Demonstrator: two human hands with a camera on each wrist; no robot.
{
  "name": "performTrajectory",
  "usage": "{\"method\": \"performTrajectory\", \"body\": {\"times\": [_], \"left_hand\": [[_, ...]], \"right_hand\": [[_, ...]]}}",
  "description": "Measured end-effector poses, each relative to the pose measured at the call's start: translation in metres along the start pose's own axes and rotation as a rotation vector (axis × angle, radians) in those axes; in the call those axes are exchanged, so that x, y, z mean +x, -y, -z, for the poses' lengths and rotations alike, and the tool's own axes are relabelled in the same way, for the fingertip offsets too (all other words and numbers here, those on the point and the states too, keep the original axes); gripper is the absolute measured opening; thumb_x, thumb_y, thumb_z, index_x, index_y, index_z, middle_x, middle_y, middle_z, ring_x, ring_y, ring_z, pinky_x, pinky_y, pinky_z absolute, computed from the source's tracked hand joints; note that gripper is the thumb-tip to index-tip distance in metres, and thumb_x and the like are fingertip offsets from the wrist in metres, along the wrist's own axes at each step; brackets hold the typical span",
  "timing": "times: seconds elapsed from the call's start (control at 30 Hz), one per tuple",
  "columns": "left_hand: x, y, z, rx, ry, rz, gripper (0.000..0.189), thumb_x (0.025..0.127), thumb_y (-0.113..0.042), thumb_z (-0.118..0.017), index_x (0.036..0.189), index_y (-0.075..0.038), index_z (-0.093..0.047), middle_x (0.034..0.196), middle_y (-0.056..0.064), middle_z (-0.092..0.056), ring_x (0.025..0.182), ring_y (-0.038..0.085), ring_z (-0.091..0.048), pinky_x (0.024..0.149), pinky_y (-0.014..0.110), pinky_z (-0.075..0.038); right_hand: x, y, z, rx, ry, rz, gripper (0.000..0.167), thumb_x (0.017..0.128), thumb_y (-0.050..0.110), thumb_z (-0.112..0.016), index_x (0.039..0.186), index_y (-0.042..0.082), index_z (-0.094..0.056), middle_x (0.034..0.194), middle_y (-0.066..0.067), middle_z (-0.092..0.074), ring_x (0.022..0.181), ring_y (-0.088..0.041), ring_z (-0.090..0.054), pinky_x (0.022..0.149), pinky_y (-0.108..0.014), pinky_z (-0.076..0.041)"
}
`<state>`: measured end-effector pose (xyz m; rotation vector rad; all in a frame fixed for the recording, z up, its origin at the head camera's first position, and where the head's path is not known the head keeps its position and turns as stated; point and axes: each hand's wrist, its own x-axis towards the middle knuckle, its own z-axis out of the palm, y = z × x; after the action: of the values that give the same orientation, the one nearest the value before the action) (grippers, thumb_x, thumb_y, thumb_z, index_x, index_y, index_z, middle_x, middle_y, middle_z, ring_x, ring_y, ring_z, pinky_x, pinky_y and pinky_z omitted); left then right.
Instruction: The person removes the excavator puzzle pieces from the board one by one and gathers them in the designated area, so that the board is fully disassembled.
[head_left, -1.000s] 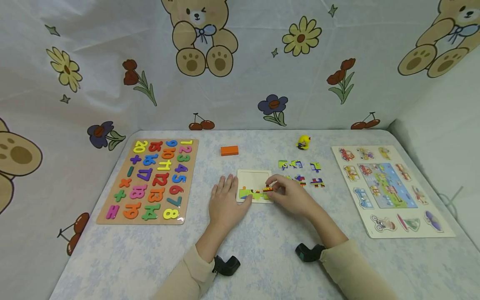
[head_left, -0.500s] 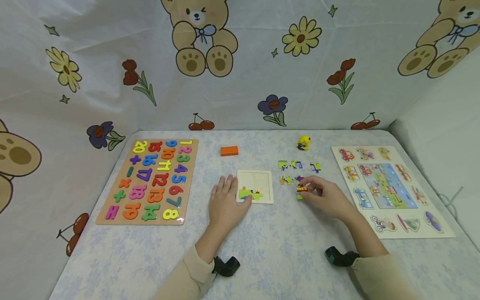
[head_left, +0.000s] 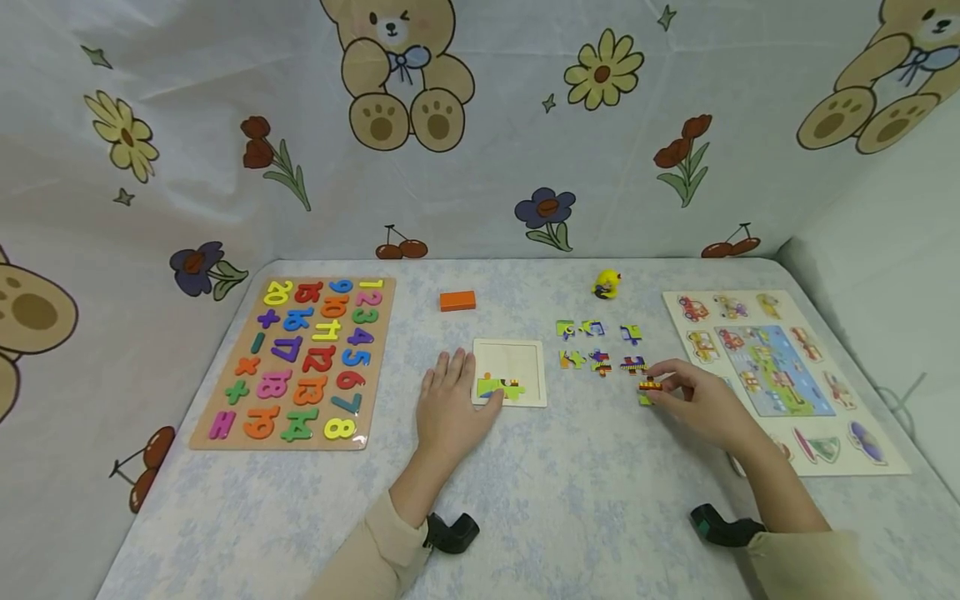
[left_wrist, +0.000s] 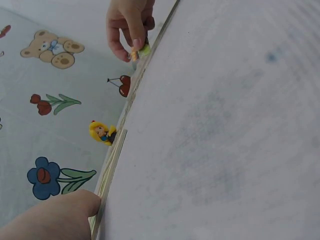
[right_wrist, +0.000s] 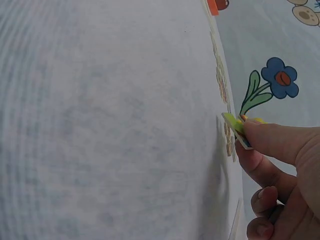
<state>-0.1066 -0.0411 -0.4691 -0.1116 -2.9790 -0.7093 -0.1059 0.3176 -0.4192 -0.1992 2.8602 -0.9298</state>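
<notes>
My left hand (head_left: pixel 456 408) lies flat beside a small wooden puzzle tray (head_left: pixel 517 352), its thumb over the tray's lower left part. Joined puzzle pieces (head_left: pixel 491 386) with green print fill the tray's lower left; the thumb hides some of them. To the right, my right hand (head_left: pixel 701 400) pinches a red, yellow and green puzzle piece (head_left: pixel 648 388) between thumb and finger. In the right wrist view this puzzle piece (right_wrist: pixel 235 125) is tilted and raised off the table. Several loose puzzle pieces (head_left: pixel 600 361) lie in two rows between the tray and my right hand.
A number board (head_left: pixel 288 367) lies at the left and a picture puzzle board (head_left: pixel 780 371) at the right, partly under my right forearm. An orange block (head_left: pixel 457 301) and a yellow-haired figurine (head_left: pixel 606 284) stand towards the back, before a printed cloth (head_left: pixel 480 192).
My right hand has carried the puzzle piece from the tray's lower right, past the loose pieces, to the right of their front row. My left hand has stayed in place.
</notes>
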Motion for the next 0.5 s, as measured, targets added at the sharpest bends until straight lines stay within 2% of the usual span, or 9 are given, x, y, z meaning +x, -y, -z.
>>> {"method": "performTrajectory", "body": {"times": [0.2,0.37,0.5], "left_hand": [[0.0001,-0.0002,0.0008,0.001,0.009,0.001,0.079,0.091,-0.059,-0.055,0.152,-0.010,-0.041,0.161,0.007,-0.035,0.153,0.030,-0.023,0.123,0.052,-0.020],[0.0005,0.0001,0.0009,0.000,0.018,0.006,0.080,0.091,-0.059,-0.054,0.152,-0.011,-0.041,0.161,0.007,-0.034,0.153,0.029,-0.022,0.124,0.051,-0.019],[0.0002,0.0004,0.0010,0.003,0.023,0.010,0.080,0.091,-0.060,-0.054,0.152,-0.011,-0.041,0.162,0.006,-0.034,0.154,0.029,-0.021,0.124,0.051,-0.019]], "right_hand": [[0.0035,-0.0049,-0.0025,-0.050,0.008,-0.010,0.032,0.094,0.027,-0.070,0.121,0.013,-0.063,0.093,-0.006,-0.064,0.072,-0.015,-0.048,0.059,-0.026,-0.038],[0.0067,-0.0075,-0.0049,-0.119,0.008,-0.003,0.033,0.091,0.024,-0.072,0.121,0.013,-0.063,0.092,-0.005,-0.063,0.082,-0.020,-0.052,0.069,-0.031,-0.041],[0.0078,-0.0065,-0.0065,-0.145,0.005,0.010,0.032,0.089,0.021,-0.074,0.118,0.011,-0.065,0.091,-0.004,-0.062,0.082,-0.020,-0.052,0.070,-0.033,-0.042]]}}
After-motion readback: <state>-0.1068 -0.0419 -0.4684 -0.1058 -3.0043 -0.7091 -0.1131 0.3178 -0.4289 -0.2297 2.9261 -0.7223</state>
